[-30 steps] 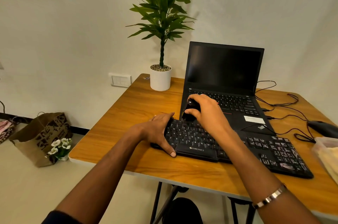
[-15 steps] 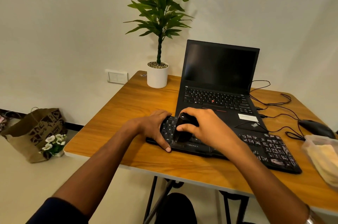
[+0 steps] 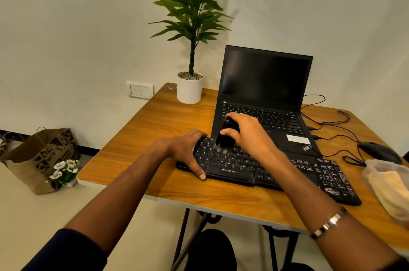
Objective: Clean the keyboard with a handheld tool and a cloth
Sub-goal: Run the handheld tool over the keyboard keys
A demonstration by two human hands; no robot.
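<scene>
Bracing the Zebronics keyboard at its left end, the left hand lay w/ fingers over the far edge and thumb hooked on the near edge, same hold as 0.5 s earlier. Just to its right, the brush, black, bristles blurred on the upper letter rows, had gone back up from the near rows it crossed half a sec before, approx. where it sat 1 s ago. The right hand gripped it, fingers curled round the body. Judged: a repeated sweeping stroke, left section only so far; mid keys, numpad and cloth step remained. Keyboard sat on the wooden table, in front of the ThinkPad laptop.
</scene>
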